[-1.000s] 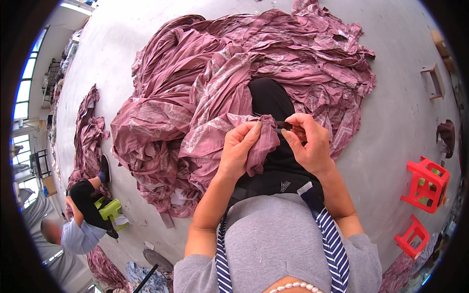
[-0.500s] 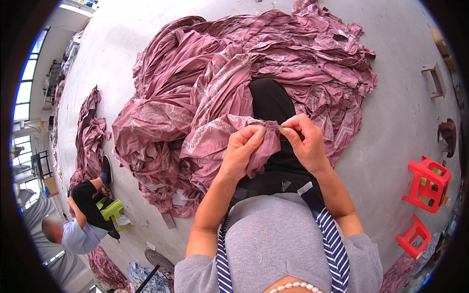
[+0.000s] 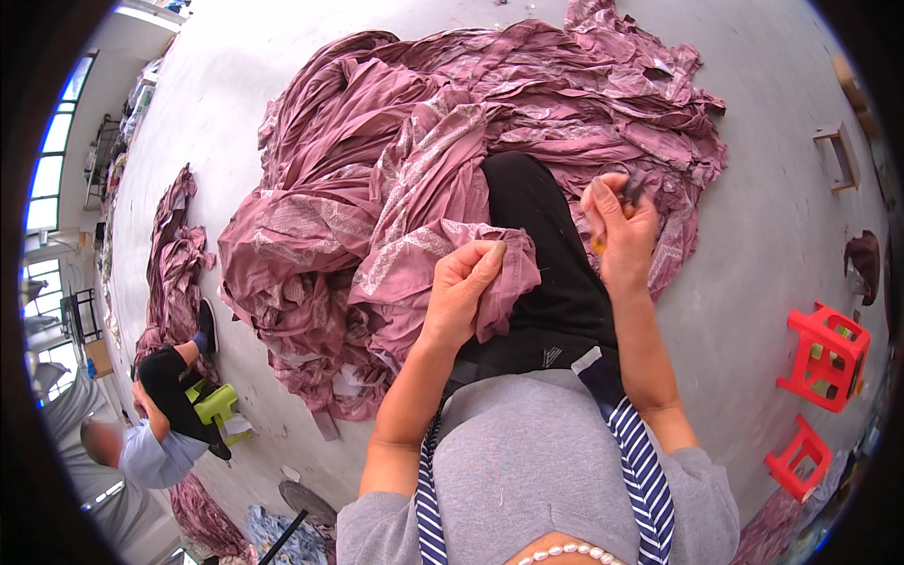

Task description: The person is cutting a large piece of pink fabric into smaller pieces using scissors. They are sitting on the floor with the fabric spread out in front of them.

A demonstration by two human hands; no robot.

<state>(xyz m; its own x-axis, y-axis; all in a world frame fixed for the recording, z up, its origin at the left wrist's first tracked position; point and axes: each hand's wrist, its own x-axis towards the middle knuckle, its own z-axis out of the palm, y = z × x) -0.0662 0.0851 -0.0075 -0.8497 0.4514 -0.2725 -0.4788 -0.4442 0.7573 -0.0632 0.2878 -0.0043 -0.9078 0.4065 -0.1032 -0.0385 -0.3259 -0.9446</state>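
My left hand (image 3: 463, 290) pinches the edge of a mauve cloth (image 3: 513, 280) with pale patterned bands, its thumb and forefinger pressed together over my lap. The cloth drapes down on both sides of the fingers and runs into a big crumpled heap (image 3: 395, 160) on the floor. My right hand (image 3: 620, 231) is raised away from the edge, to the right of my dark-trousered knee. Its fingers are curled round a small dark thing (image 3: 635, 185), smeared by motion. A bit of yellow-orange shows under that palm; the thing's kind is unclear.
On the grey floor at right stand a red plastic stool (image 3: 824, 356), a lower red stool (image 3: 800, 460) and a small wooden frame (image 3: 836, 158). At left another person (image 3: 162, 452) sits on a green stool (image 3: 218, 410), beside a strip of mauve cloth (image 3: 169, 273).
My right hand has left the cloth edge and moved up and to the right. The left hand stays in place, still pinching the cloth.
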